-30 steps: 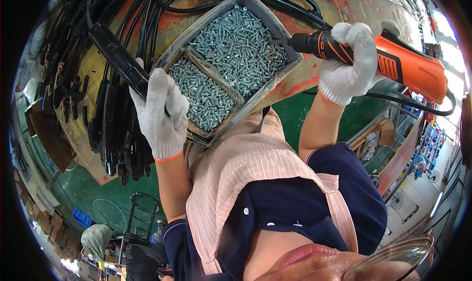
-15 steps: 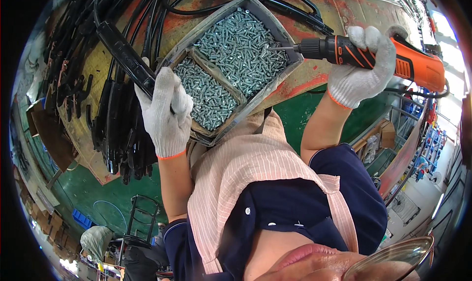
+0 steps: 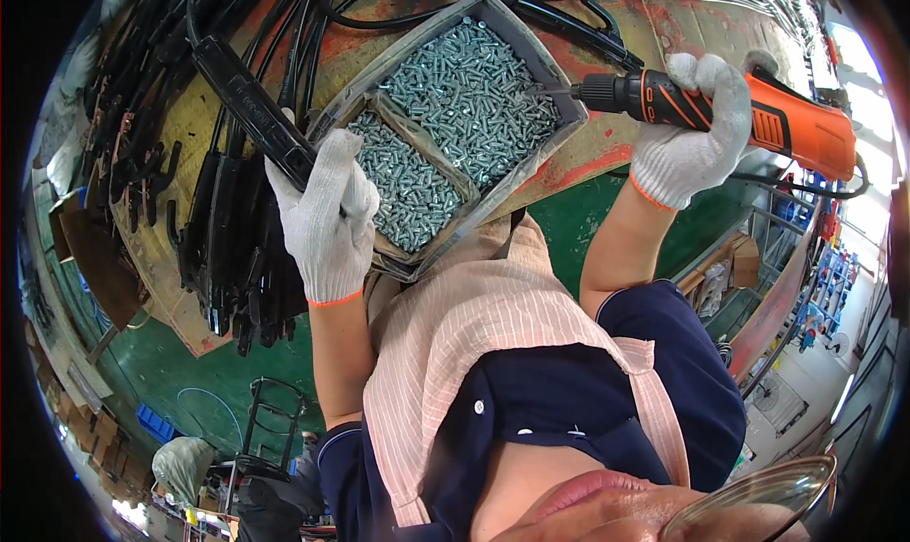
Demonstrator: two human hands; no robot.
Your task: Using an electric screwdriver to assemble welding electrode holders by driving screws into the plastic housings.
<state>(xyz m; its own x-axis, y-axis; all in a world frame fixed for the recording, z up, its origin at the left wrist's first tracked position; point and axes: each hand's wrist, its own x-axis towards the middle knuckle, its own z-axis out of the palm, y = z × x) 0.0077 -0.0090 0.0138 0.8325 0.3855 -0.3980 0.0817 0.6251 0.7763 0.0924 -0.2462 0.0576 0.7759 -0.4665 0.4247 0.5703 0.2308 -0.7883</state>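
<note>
We saw black brackets (image 3: pixel 227 248) heaped left of the grey screw tray (image 3: pixel 455 129), cables beyond it, all on the worn surface (image 3: pixel 607 153). Our gloved left hand (image 3: pixel 327 215) was closed around a long black bar (image 3: pixel 251 106) slanting away from the tray's near-left corner. Our right hand (image 3: pixel 687 129) gripped the orange screwdriver (image 3: pixel 720 110), lying crosswise, bit pointing left into the tray's screws (image 3: pixel 474 101).
</note>
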